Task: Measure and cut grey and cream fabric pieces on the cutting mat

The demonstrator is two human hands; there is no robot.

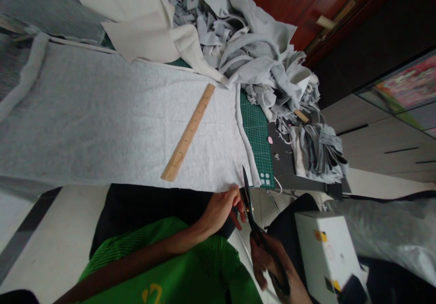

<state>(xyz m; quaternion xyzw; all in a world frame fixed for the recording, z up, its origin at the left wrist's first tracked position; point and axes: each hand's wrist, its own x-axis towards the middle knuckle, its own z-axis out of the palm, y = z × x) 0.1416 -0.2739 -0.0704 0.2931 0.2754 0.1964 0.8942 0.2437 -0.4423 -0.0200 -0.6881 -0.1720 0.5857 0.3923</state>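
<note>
A wide sheet of light grey fabric (112,122) lies flat over a green cutting mat (258,131). My left hand (223,208) pinches the fabric's near edge between fingers and thumb. My right hand (272,263) grips the handles of black scissors (250,206), whose blades point up at the fabric edge just right of my left hand. A wooden ruler (188,132) rests diagonally on the fabric, apart from both hands.
A heap of grey fabric scraps (252,49) and a cream cloth (143,17) lie at the far end. More grey strips (318,152) sit right of the mat. A white box (327,254) stands beside my right hand. Dark wooden doors (306,4) are behind.
</note>
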